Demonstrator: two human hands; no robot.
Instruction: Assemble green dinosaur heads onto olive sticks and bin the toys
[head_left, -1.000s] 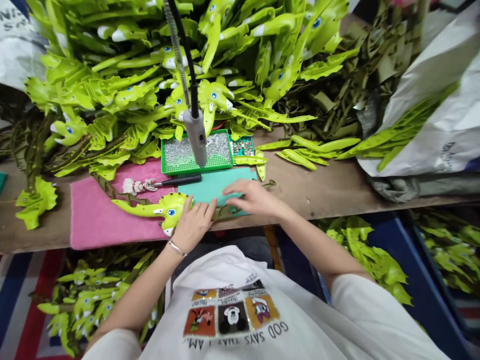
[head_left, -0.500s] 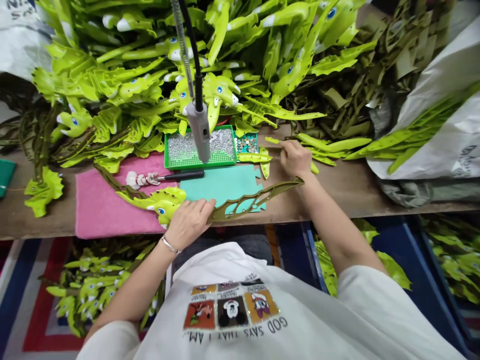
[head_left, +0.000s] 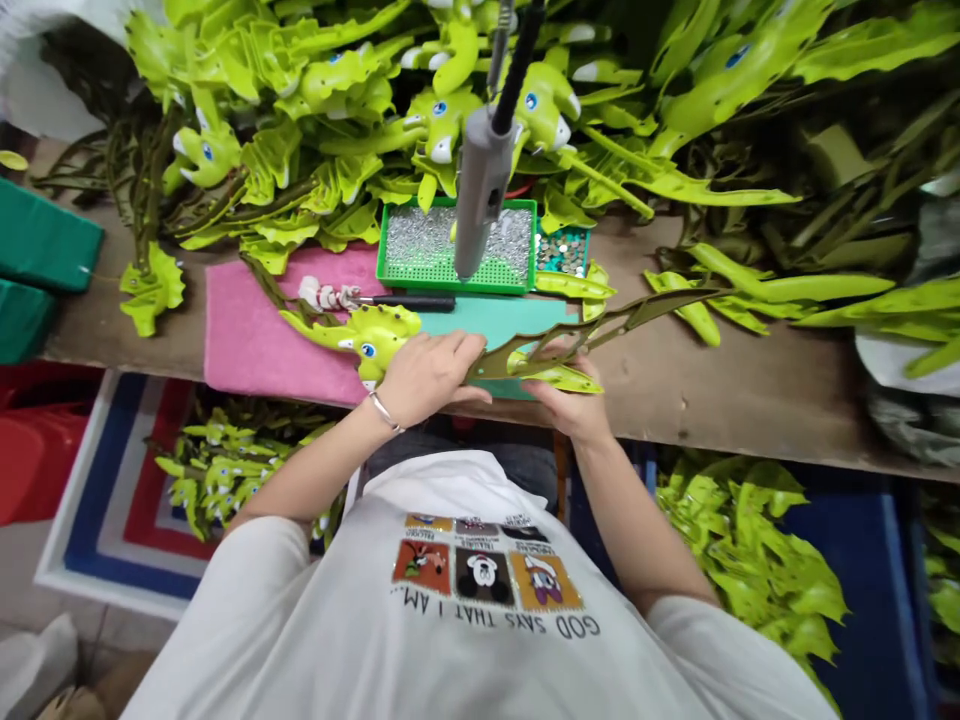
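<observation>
My left hand (head_left: 433,378) is closed over a lime-green toy dinosaur head (head_left: 379,335) with a blue eye, at the front of the worktable. An olive-brown plastic strip with cut-out openings (head_left: 645,308) runs out to the right from under that hand. My right hand (head_left: 571,405) grips a slender lime-green plastic piece (head_left: 566,378) just below the strip, its fingers partly hidden behind the strip. A teal foam mat (head_left: 517,315) lies under the work. Above it hangs a grey electric screwdriver (head_left: 480,195), touched by neither hand.
Behind the mat stands a green tray (head_left: 450,284) of small silvery parts, beside a box of small metal discs (head_left: 562,252). A black-handled tool (head_left: 412,302) lies on a pink cloth (head_left: 247,340). Lime-green toy parts (head_left: 330,80) heap up behind; olive strips (head_left: 840,210) pile at right.
My right hand has come in from the right side of the table to the strip, bringing a lime-green piece. My left hand stays on the dinosaur head. The camera view has shifted.
</observation>
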